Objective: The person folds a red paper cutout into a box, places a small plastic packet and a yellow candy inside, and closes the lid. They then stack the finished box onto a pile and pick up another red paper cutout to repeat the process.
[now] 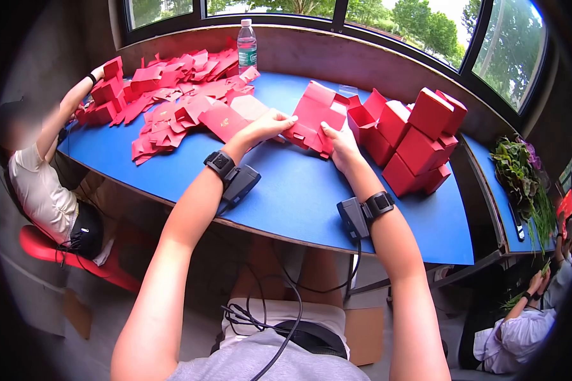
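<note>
Between my hands is a red cardboard box blank, partly unfolded with its flaps showing, held up over the blue table. My left hand pinches its left edge, thumb and fingers closed. On the lower right edge, my right hand grips it with the thumb in front; the other fingers are partly hidden. Just right of my right hand stand several folded red boxes, stacked on one another, one with an open top. A flat red piece with gold marking lies left of my left hand.
A large heap of flat red pieces covers the table's left and back. Behind it stands a water bottle. At the left, a seated person reaches to stacked red boxes. Plants lie on another table at right, near other people.
</note>
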Tool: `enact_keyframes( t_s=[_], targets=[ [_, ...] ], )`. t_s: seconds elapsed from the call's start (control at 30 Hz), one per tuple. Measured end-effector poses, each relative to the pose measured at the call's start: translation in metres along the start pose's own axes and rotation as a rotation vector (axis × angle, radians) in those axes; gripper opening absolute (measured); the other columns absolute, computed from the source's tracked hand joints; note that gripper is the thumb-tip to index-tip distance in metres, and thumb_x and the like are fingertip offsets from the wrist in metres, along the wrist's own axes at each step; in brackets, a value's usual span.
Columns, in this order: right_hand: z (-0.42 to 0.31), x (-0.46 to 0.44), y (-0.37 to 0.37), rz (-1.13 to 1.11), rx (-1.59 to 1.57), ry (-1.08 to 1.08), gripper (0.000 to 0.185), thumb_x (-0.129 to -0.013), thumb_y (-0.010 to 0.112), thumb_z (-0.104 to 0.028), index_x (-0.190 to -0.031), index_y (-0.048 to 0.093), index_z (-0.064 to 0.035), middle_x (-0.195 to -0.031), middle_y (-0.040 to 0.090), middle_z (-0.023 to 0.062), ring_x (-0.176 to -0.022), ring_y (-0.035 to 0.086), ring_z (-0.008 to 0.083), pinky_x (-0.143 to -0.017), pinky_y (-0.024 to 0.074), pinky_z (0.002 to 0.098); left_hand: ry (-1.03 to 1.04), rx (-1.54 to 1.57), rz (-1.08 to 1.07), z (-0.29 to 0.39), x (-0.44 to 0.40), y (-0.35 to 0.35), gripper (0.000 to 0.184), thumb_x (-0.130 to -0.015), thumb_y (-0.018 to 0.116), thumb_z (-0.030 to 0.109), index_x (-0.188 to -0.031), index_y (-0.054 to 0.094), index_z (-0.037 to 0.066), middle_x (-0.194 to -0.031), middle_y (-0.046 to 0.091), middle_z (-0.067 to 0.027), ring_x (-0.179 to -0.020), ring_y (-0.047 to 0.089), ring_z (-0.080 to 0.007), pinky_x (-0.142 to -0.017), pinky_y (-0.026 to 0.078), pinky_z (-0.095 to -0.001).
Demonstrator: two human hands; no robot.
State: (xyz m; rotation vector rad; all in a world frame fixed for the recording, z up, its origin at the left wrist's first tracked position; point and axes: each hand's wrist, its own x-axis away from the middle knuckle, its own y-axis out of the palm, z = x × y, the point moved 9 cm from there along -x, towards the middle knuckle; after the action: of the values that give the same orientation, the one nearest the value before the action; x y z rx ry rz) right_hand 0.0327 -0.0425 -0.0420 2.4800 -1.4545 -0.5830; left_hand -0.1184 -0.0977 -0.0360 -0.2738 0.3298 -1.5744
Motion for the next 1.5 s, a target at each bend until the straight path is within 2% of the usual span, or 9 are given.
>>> enact_keyframes(
  t_s=[0.17, 0.3, 0.33, 0.5, 0.73, 1.1, 1.23, 1.3, 1.5],
  targets=[
    [0.001, 0.0, 0.003, 0.009, 0.005, 0.015, 0.045, -0.081, 0.058, 0.002, -0.122, 0.041, 0.0008, -0.114, 0.055, 0.014, -0.099, 0.058, 0.0215, -0.084, 0.0501, 0.0322, 0.086, -0.532, 0.003, -0.006, -0.01, -0.026, 0.048, -0.09, 0.047, 0.044, -0.107, 0.062, 0.002, -0.087, 0.066, -0.0087, -0.084, 0.062, -0.0195, -0.073, 0.048, -0.0314],
    [0.002, 0.01, 0.006, 0.022, 0.016, 0.099, 0.03, -0.081, 0.061, -0.001, -0.109, 0.05, 0.0056, -0.102, 0.06, 0.0147, -0.088, 0.062, 0.0199, -0.076, 0.0531, 0.0312, 0.156, -0.884, -0.038, -0.021, 0.006, -0.039, 0.052, -0.087, 0.054, 0.036, -0.127, 0.046, 0.005, -0.132, 0.045, -0.0161, -0.121, 0.042, -0.0296, -0.1, 0.035, -0.0343],
    [-0.001, 0.011, 0.008, 0.027, 0.022, 0.083, 0.031, -0.081, 0.062, -0.001, -0.109, 0.05, 0.0056, -0.102, 0.06, 0.0148, -0.088, 0.062, 0.0198, -0.075, 0.0533, 0.031, -0.076, -0.885, -0.113, -0.007, 0.024, -0.037, 0.056, -0.087, 0.054, 0.029, -0.135, 0.036, 0.007, -0.145, 0.024, -0.0158, -0.134, 0.022, -0.0318, -0.109, 0.021, -0.0375],
    [-0.002, 0.012, 0.007, 0.028, 0.039, 0.08, 0.031, -0.082, 0.062, -0.004, -0.109, 0.051, 0.0055, -0.102, 0.06, 0.0144, -0.087, 0.062, 0.0192, -0.076, 0.0523, 0.0303, -0.062, -1.019, 0.005, -0.033, 0.018, -0.088, 0.051, -0.083, 0.05, 0.01, -0.133, 0.043, 0.015, -0.145, 0.028, -0.0114, -0.136, 0.017, -0.0327, -0.111, 0.015, -0.0448],
    [-0.003, 0.015, 0.009, 0.029, 0.068, 0.082, 0.029, -0.082, 0.061, -0.005, -0.108, 0.052, 0.0054, -0.101, 0.061, 0.0132, -0.086, 0.062, 0.0185, -0.076, 0.0512, 0.0298, 0.059, -1.388, 0.823, -0.001, 0.037, -0.135, 0.042, -0.08, 0.051, 0.004, -0.116, 0.055, 0.024, -0.133, 0.041, -0.009, -0.13, 0.033, -0.0291, -0.108, 0.015, -0.0556],
    [0.0, 0.013, 0.008, 0.002, 0.083, 0.119, 0.029, -0.082, 0.06, -0.004, -0.11, 0.052, 0.0043, -0.102, 0.061, 0.0119, -0.087, 0.062, 0.0171, -0.077, 0.0504, 0.0285, 0.458, -0.987, 0.672, 0.056, 0.047, -0.095, 0.029, -0.079, 0.06, 0.026, -0.105, 0.064, 0.013, -0.113, 0.058, -0.0112, -0.105, 0.054, -0.0285, -0.095, 0.039, -0.0435],
    [0.002, 0.013, 0.008, -0.003, 0.076, 0.128, 0.03, -0.083, 0.06, -0.005, -0.11, 0.053, 0.004, -0.102, 0.061, 0.012, -0.087, 0.062, 0.0167, -0.077, 0.0502, 0.0283, 0.233, -0.996, 0.845, 0.057, 0.068, -0.13, 0.027, -0.077, 0.06, 0.031, -0.096, 0.066, 0.011, -0.095, 0.064, -0.0125, -0.088, 0.062, -0.0279, -0.082, 0.048, -0.0393],
    [0.002, 0.012, 0.008, -0.012, 0.067, 0.122, 0.029, -0.083, 0.06, -0.006, -0.11, 0.053, 0.0039, -0.102, 0.061, 0.012, -0.087, 0.062, 0.0166, -0.077, 0.0502, 0.0281, -0.152, -0.861, 0.788, 0.027, 0.077, -0.166, 0.03, -0.077, 0.061, 0.029, -0.095, 0.067, 0.006, -0.093, 0.065, -0.0139, -0.087, 0.063, -0.0273, -0.078, 0.049, -0.0365],
    [0.004, 0.015, 0.01, -0.022, 0.11, 0.152, 0.03, -0.083, 0.06, -0.006, -0.111, 0.052, 0.0038, -0.104, 0.061, 0.0119, -0.089, 0.061, 0.0162, -0.079, 0.0494, 0.0284, -0.14, -0.776, 0.407, 0.006, 0.092, -0.21, 0.026, -0.078, 0.064, 0.025, -0.085, 0.067, -0.001, -0.086, 0.066, -0.0097, -0.082, 0.061, -0.0164, -0.076, 0.047, -0.0299]
  ],
)
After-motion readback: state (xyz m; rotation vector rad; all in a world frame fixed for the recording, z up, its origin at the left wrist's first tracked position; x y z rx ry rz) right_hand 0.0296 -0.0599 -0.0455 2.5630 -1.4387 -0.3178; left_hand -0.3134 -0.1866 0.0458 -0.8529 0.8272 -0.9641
